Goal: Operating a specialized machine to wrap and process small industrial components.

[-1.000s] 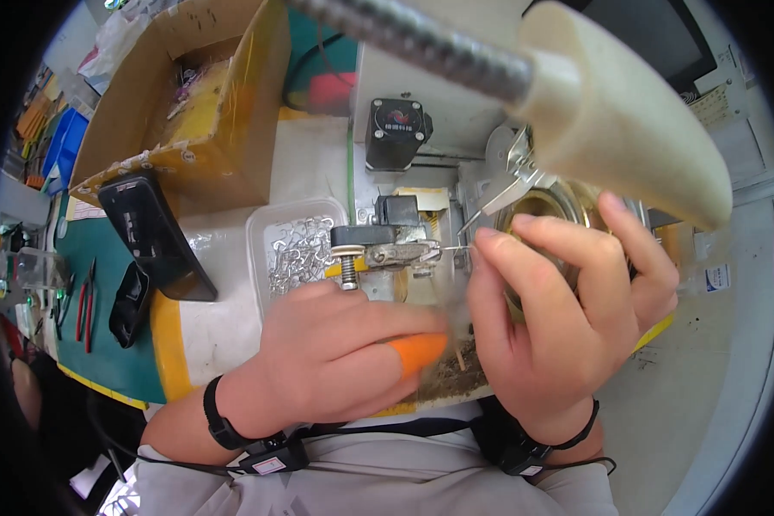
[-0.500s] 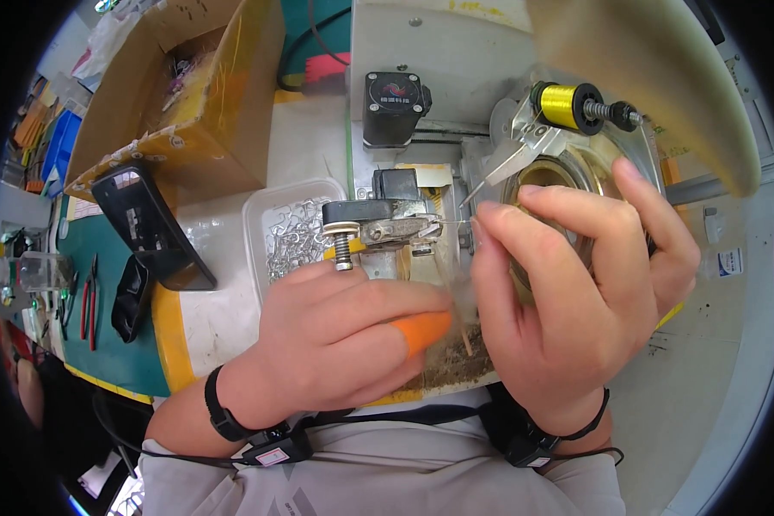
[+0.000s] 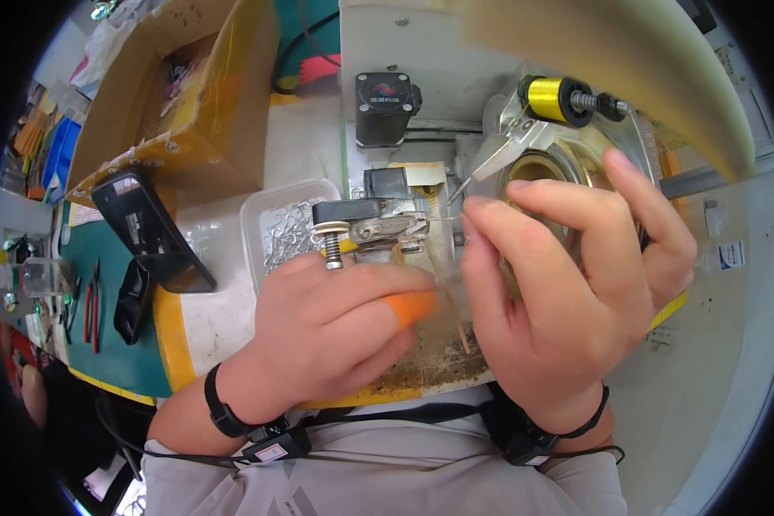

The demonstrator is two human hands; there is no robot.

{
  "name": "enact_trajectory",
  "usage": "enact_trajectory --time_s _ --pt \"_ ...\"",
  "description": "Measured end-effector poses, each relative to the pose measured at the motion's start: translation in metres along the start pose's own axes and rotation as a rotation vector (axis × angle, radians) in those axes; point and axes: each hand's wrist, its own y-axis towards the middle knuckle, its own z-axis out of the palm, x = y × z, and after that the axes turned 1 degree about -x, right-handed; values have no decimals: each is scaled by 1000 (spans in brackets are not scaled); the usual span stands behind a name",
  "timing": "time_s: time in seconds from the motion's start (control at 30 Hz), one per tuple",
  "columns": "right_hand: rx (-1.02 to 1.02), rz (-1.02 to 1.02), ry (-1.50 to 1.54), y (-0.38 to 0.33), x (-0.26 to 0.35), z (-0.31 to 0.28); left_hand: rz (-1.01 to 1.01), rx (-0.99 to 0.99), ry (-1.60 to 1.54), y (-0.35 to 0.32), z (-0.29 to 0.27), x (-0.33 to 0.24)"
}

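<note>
My right hand pinches thumb and forefinger on a thin pale line that runs to the tip of a small metal clamp. The other right fingers are spread and bent. Just below the clamp, my left hand is closed with its fingers curled; an orange finger cover sits on one of them. Whatever the left fingertips hold, if anything, is hidden. Above the right fingertips, a slender metal guide arm points down toward the line. Yellow thread fills a black spool at its upper end.
Behind the left hand stands a white tray of small metal hooks. A black motor rises beyond the clamp. Left lie a propped phone, a cardboard box and red-handled pliers. A pale curved cover overhangs the upper right.
The machine and spool sit slightly further left and up in the picture. Both hands stay near the clamp, the left fingertips a little further left. The right pinch on the line continues.
</note>
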Motion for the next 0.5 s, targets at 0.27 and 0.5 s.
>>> enact_trajectory --time_s 0.27,0.5 --pt "-33 -43 8 -1 -6 3 11 -15 46 -4 4 0" --pt "-41 -18 -10 -2 -4 4 14 -21 71 -4 4 0"
